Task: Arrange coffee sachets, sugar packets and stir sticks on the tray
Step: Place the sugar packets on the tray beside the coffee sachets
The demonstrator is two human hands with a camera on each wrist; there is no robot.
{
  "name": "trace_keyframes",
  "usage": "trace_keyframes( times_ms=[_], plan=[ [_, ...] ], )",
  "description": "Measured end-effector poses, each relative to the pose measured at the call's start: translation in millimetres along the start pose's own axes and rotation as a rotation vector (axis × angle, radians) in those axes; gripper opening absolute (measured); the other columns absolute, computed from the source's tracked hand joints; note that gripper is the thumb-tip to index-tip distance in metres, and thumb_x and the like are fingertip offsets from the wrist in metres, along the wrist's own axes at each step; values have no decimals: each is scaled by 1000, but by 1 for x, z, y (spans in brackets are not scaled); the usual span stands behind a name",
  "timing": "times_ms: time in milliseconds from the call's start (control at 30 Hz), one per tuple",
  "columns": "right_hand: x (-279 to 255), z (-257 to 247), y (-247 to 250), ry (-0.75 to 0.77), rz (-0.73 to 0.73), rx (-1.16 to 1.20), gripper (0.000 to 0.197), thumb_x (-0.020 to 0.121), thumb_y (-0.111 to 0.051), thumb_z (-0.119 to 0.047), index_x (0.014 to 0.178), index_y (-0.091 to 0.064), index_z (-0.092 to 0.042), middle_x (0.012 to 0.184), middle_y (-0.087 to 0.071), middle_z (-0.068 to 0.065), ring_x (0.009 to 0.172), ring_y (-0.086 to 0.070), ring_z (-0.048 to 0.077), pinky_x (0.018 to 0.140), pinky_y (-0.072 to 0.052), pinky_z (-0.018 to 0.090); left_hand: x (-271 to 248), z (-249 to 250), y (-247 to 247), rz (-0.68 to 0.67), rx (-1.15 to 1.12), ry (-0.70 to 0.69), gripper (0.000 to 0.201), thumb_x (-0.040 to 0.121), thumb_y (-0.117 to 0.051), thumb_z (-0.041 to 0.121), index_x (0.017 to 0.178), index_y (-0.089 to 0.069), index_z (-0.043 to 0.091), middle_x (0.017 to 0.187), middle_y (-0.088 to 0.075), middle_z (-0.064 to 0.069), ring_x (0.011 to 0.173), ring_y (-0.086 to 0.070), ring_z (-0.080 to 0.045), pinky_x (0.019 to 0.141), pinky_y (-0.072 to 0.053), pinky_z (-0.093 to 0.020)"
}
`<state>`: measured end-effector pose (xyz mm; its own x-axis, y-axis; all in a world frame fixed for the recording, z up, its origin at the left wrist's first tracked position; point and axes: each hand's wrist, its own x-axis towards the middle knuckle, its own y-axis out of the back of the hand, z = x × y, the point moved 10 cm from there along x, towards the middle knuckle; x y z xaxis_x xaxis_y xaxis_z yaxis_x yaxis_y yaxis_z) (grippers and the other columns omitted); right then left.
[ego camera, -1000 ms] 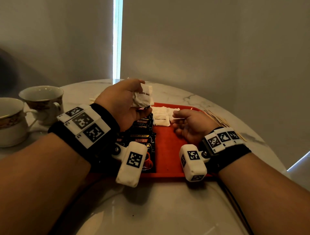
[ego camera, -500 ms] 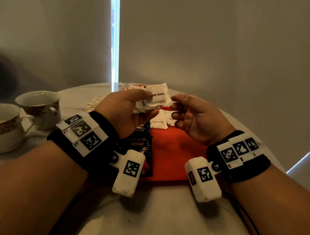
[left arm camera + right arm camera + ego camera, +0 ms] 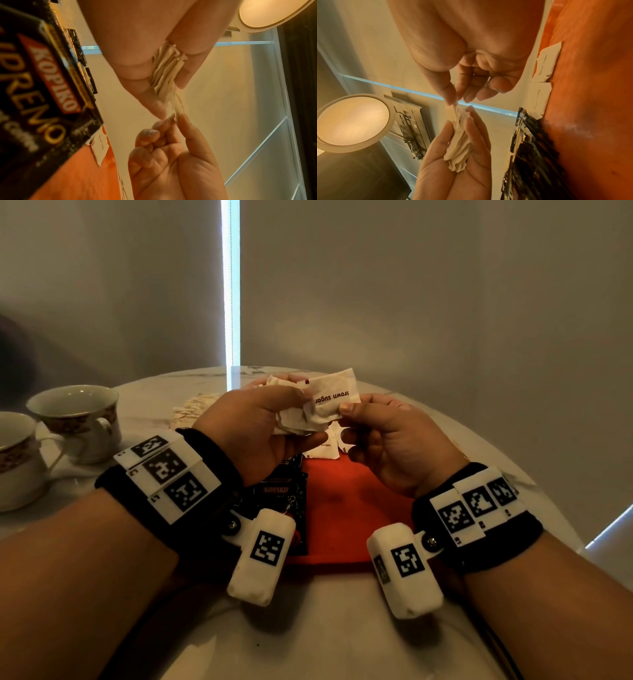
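My left hand (image 3: 301,412) grips a bunch of white sugar packets (image 3: 294,419) above the far end of the red tray (image 3: 346,508). My right hand (image 3: 344,410) pinches the top packet (image 3: 334,398), printed "brown sugar", between thumb and forefinger. The left wrist view shows the stack (image 3: 166,70) edge-on with the right hand (image 3: 175,117) holding one packet's edge. Black Kopiko coffee sachets (image 3: 281,494) lie in a row on the tray's left side. Two or three sugar packets (image 3: 322,451) lie at its far end. Stir sticks are hidden behind my right wrist.
Two patterned cups (image 3: 78,419) (image 3: 13,460) stand on the marble table (image 3: 308,645) at the left. A loose heap of pale packets (image 3: 191,412) lies on the table behind my left hand. A wall with a lit window gap rises just past the table.
My right hand has risen from the tray to the bunch in my left hand and now pinches its top packet. Both hands sit higher than before.
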<state>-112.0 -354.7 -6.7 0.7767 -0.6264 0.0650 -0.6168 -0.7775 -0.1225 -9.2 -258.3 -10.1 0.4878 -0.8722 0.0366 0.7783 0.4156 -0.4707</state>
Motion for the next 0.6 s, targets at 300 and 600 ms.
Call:
trace_keyframes(
  times_ms=[300, 600],
  plan=[
    [0, -5, 5, 27, 51, 200, 20, 96, -49, -7, 114, -58, -1, 95, -70, 14, 75, -70, 21, 61, -54, 28, 1, 0, 12, 113, 19, 27, 20, 92, -54, 3, 108, -60, 14, 120, -55, -20, 85, -63, -28, 52, -52, -29],
    [-6, -7, -6, 56, 35, 149, 52, 84, -66, -8, 132, -54, 8, 120, -63, 35, 95, -60, 37, 74, -45, 39, -4, -4, -3, -26, 192, 44, 41, 76, -72, 36, 109, -63, 15, 92, -67, -7, 68, -63, -15, 55, -48, -24]
  ],
)
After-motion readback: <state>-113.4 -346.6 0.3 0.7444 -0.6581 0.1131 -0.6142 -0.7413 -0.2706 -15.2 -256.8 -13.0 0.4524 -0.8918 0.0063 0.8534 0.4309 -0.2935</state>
